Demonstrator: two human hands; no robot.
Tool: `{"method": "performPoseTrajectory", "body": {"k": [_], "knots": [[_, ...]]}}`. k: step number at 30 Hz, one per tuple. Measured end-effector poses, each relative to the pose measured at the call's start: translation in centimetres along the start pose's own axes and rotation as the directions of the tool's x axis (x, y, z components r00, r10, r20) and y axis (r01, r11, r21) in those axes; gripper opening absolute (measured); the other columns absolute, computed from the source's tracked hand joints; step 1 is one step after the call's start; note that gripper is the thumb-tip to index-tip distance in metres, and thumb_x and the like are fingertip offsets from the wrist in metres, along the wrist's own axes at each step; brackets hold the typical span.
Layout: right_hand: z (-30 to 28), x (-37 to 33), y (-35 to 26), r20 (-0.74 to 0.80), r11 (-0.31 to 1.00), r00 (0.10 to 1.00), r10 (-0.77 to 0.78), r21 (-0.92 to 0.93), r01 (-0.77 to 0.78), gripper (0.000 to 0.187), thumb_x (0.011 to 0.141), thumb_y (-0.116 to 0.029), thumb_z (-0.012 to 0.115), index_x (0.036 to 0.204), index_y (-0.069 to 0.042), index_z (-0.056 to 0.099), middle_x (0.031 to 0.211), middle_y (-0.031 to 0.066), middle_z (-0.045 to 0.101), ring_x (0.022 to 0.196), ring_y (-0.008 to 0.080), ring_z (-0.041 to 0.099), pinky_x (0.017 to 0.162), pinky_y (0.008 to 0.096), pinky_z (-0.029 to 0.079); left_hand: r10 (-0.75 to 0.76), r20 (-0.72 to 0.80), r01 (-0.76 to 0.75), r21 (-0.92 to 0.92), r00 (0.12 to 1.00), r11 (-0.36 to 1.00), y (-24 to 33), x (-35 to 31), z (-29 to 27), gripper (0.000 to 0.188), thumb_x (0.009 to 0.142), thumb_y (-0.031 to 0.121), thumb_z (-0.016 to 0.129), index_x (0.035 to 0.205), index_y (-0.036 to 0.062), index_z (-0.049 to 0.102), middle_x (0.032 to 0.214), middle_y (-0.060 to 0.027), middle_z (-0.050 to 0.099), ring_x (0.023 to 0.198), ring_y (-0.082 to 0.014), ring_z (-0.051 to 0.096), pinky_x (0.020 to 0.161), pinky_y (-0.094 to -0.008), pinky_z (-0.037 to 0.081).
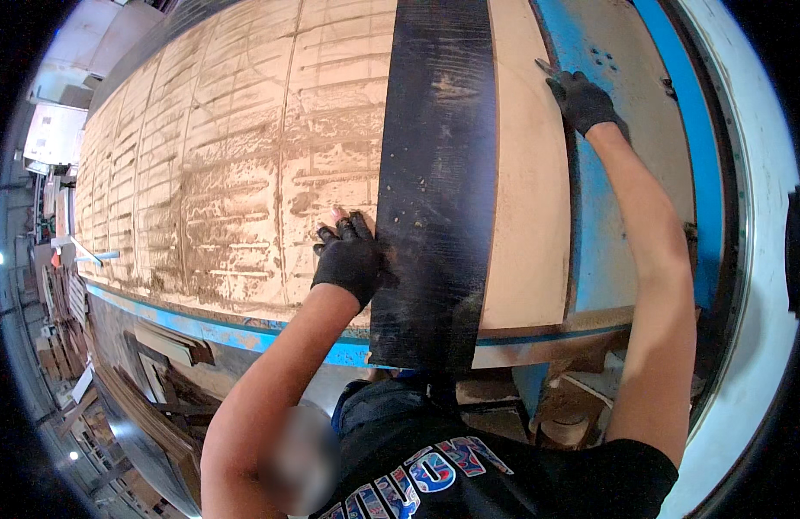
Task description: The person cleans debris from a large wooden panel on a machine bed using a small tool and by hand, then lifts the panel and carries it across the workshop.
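Note:
My left hand (348, 259), in a black glove with a fingertip bare, rests with fingers spread on a pale board (235, 164) streaked with sawdust. Its side meets the left edge of a long dark wood-grain strip (439, 173), which runs away from me and overhangs the near edge. At the far right, my right hand (583, 102), also gloved in black, is closed on a small thin pointed tool (545, 66); its exact kind is unclear. That tool's tip is over the right edge of a pale bare panel (530, 190) beside the dark strip.
A blue machine frame (603, 225) with dusty patches lies right of the panel, bounded by a curved-looking blue rail (707, 190). Along the near side runs a blue table edge (235, 333). Stacked boards (149, 424) lean at the lower left.

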State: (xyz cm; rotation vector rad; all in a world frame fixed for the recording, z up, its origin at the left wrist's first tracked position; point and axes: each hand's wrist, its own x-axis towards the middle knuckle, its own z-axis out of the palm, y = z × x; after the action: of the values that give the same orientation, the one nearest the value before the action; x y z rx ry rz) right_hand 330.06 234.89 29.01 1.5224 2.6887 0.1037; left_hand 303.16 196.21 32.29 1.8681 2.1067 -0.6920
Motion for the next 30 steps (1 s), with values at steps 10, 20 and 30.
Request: {"method": "performPoseTrajectory", "body": {"k": [10, 20, 30], "knots": [[-2.2, 0.0, -0.4, 0.133, 0.923, 0.99, -0.036, 0.385, -0.018, 0.045, 0.098, -0.047, 0.035, 0.13, -0.021, 0.054, 0.123, 0.0203, 0.057, 0.109, 0.0379, 0.058, 0.095, 0.0433, 0.046, -0.078, 0.073, 0.086, -0.12, 0.994, 0.989, -0.3, 0.5, 1.1, 0.113, 0.072, 0.061, 0.07, 0.142, -0.0127, 0.02, 0.142, -0.0431, 0.022, 0.123, -0.0625, 0.035, 0.091, -0.0599, 0.046], [-1.7, -1.2, -0.9, -0.046, 0.989, 0.992, 0.121, 0.086, -0.117, 0.054, 0.094, -0.053, 0.045, 0.126, -0.012, 0.059, 0.134, 0.0138, 0.054, 0.122, 0.0336, 0.051, 0.101, 0.043, 0.041, 0.024, -0.015, -0.024, 0.012, 1.0, 1.0, -0.3, 0.1, 0.6, 0.079, 0.089, 0.043, 0.052, 0.131, -0.0193, 0.031, 0.129, -0.048, 0.035, 0.113, -0.0586, 0.048, 0.09, -0.0581, 0.047], [-1.3, 0.0, -0.6, -0.095, 0.985, 0.993, 0.063, -0.151, -0.077, 0.05, 0.093, -0.05, 0.049, 0.127, -0.015, 0.059, 0.136, 0.0133, 0.052, 0.122, 0.0307, 0.051, 0.104, 0.0471, 0.036, -0.004, -0.09, -0.004, -0.092, 0.996, 0.996, -0.2, 0.2, 1.5, 0.083, 0.088, 0.049, 0.053, 0.131, -0.0194, 0.031, 0.127, -0.0479, 0.038, 0.121, -0.0591, 0.041, 0.092, -0.0609, 0.043]]}}
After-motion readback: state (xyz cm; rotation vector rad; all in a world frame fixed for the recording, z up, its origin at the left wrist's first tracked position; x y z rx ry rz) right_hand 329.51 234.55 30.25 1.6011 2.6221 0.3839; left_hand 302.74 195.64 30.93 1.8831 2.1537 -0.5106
